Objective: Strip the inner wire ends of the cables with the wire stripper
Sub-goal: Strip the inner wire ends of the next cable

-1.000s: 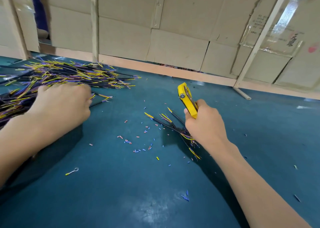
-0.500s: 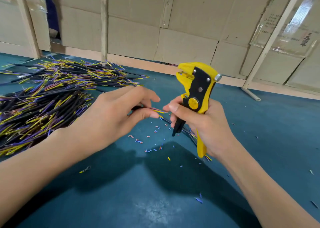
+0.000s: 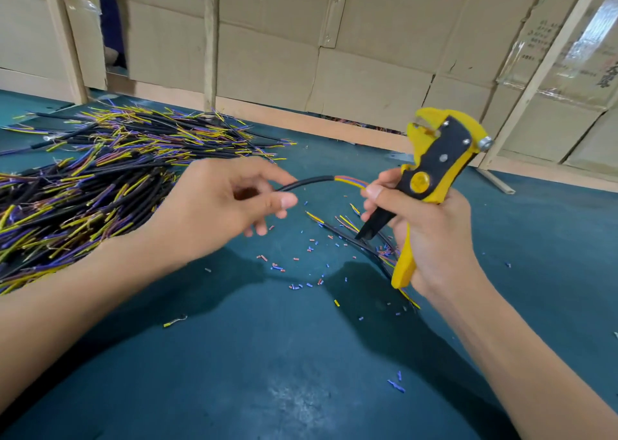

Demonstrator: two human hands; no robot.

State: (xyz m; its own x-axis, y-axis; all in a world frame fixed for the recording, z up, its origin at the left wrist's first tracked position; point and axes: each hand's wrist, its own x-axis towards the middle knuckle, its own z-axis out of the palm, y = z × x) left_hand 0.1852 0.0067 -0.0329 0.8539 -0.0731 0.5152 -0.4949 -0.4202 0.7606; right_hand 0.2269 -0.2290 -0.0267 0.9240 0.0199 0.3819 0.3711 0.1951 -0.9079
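— Where is the cable (image 3: pixel 309 182) now?
— In the air between both hands. The left hand (image 3: pixel 217 205) pinches its black jacket with curled fingers; the coloured inner wires (image 3: pixel 351 182) reach the thumb of the right hand (image 3: pixel 431 235).

— And the wire stripper (image 3: pixel 431 172)?
— The right hand grips its yellow handles, head upright, above the table (image 3: pixel 301 372).

— What lies on the table?
— A big cable pile (image 3: pixel 100 178) toward the left far edge, a few cables (image 3: pixel 364 238) under the right hand, small insulation bits (image 3: pixel 294 265) in the middle. Cardboard walls (image 3: pixel 334 54) stand behind the far edge.
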